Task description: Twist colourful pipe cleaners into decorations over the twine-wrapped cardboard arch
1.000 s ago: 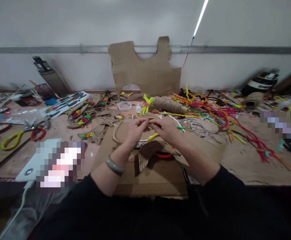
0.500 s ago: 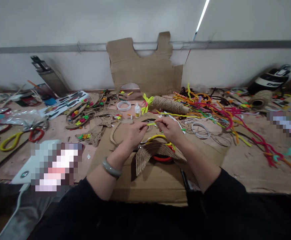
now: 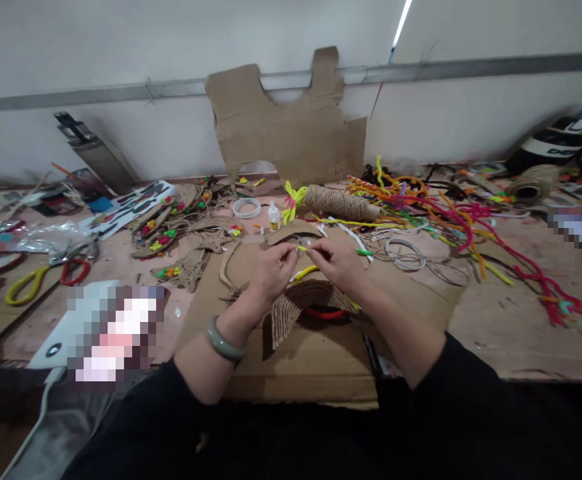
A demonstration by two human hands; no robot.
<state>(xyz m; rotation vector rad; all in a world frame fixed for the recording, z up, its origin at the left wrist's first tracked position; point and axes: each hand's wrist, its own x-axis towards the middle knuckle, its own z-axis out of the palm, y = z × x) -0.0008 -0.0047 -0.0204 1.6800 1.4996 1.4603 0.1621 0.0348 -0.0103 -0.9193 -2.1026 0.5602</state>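
Note:
My left hand and my right hand meet over a flat cardboard sheet. Both pinch a yellow pipe cleaner between fingertips, fingers closed. Its loose end curves down toward a fan-shaped piece woven from twine, which lies just below my hands. A red ring peeks out from under that piece. A grey-green bangle sits on my left wrist.
Many coloured pipe cleaners are heaped at the right, beside a twine spool. A small glue bottle and white tape ring stand behind my hands. Scissors lie left. A cut cardboard panel leans on the wall.
My hands stay pinched together on the yellow pipe cleaner, shifting only slightly while working it. The camera has tilted a little, so the table sits lower in view.

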